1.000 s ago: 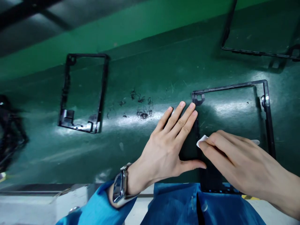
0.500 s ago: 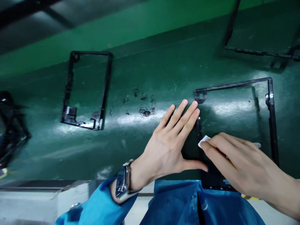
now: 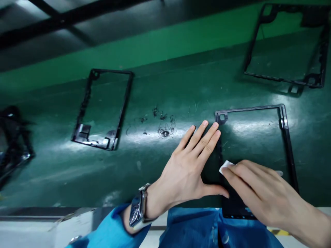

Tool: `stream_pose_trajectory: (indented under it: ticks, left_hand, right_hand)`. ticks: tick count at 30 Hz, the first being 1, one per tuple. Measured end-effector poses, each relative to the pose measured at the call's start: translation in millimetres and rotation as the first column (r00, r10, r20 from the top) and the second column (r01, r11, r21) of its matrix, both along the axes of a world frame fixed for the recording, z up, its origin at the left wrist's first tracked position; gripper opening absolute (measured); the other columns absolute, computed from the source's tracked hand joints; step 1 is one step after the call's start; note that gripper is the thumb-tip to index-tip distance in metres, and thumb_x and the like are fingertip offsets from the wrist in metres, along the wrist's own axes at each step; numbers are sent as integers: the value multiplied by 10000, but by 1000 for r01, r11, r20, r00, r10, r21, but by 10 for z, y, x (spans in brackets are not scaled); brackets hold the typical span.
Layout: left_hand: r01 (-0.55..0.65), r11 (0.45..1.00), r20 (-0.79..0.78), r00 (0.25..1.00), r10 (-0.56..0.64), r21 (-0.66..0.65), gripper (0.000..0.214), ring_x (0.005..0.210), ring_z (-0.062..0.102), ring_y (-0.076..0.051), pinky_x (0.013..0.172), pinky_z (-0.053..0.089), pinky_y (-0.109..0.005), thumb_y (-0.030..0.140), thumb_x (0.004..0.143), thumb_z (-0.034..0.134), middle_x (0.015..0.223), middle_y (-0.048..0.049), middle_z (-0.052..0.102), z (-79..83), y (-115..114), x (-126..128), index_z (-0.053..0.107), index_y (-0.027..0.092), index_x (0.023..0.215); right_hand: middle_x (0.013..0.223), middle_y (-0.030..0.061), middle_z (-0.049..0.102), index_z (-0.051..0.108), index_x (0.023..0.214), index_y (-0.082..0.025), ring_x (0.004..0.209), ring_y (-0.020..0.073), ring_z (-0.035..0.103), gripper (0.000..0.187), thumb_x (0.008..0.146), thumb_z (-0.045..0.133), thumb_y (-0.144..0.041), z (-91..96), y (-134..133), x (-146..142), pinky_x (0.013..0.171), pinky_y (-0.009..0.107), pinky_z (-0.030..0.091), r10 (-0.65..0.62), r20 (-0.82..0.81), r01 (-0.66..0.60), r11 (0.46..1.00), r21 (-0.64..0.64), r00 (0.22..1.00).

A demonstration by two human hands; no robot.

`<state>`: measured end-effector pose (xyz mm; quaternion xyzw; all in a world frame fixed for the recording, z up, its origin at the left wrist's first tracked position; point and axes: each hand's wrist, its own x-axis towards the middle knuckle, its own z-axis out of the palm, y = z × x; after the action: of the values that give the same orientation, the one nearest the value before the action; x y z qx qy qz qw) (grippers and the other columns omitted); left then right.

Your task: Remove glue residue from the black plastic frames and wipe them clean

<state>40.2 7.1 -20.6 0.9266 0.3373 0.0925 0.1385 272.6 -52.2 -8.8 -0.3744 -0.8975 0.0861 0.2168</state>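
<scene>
A black rectangular plastic frame (image 3: 249,109) lies on the green tabletop at my right, its near part solid and dark. My left hand (image 3: 187,165) rests flat with its fingers stretched out along the frame's left side. Its fingertips are by the upper left corner and its thumb reaches over the lower part. My right hand (image 3: 263,187) is closed in a pinch on a small white piece (image 3: 226,166), held against or just above the left bar. Most of that piece is hidden by my fingers. A pale rounded tip (image 3: 279,173) shows behind the hand.
Another black frame (image 3: 124,103) lies at the left, and a third (image 3: 283,80) at the back right. Dark framework parts (image 3: 15,137) stand at the far left edge. Thin black shavings (image 3: 165,131) are scattered on the green table (image 3: 144,179) between the frames.
The view has tilted upward, so the whole scene sits lower and more of the back right frame shows. Both hands keep nearly the same place on the frame.
</scene>
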Motion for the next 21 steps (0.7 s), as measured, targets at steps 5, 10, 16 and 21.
stream_pose_trajectory:
  ticks: [5, 10, 16, 21]
  left_hand:
    - [-20, 998, 47, 999, 17, 60, 1352, 1669, 251, -376, 1385, 234, -532, 973, 800, 582, 1723, -270, 358, -20, -18, -16, 267, -27, 1654]
    - [-57, 977, 310, 951, -10, 206, 760, 1492, 579, -288, 1293, 462, -424, 739, 952, 678, 1380, -136, 756, 18, -208, -67, 652, 92, 1351]
    - [134, 948, 185, 964, -192, 288, 291, 1362, 689, -217, 1211, 539, -304, 388, 1068, 675, 1295, -15, 803, -25, -408, -57, 809, 149, 1167]
    - [111, 949, 142, 977, -158, 296, 311, 1331, 698, -161, 1145, 563, -234, 370, 1128, 557, 1318, 57, 790, -78, -408, -62, 819, 212, 1183]
  right_hand:
    - [1019, 80, 679, 666, 1236, -101, 863, 186, 675, 256, 1082, 465, -67, -81, 159, 93, 684, 316, 534, -96, -70, 93, 994, -50, 993]
    - [1043, 72, 689, 641, 1263, -137, 914, 185, 710, 338, 1061, 399, -14, -75, 204, 103, 734, 314, 557, -90, -80, 82, 991, -101, 993]
    - [1015, 50, 723, 633, 1261, -168, 866, 174, 735, 364, 1055, 358, -48, -47, 212, 25, 691, 294, 569, -117, -102, 107, 989, -98, 988]
    - [1019, 51, 739, 621, 1245, -175, 870, 186, 745, 385, 1009, 348, -37, 13, 286, -18, 674, 296, 564, -108, -41, 104, 991, -90, 993]
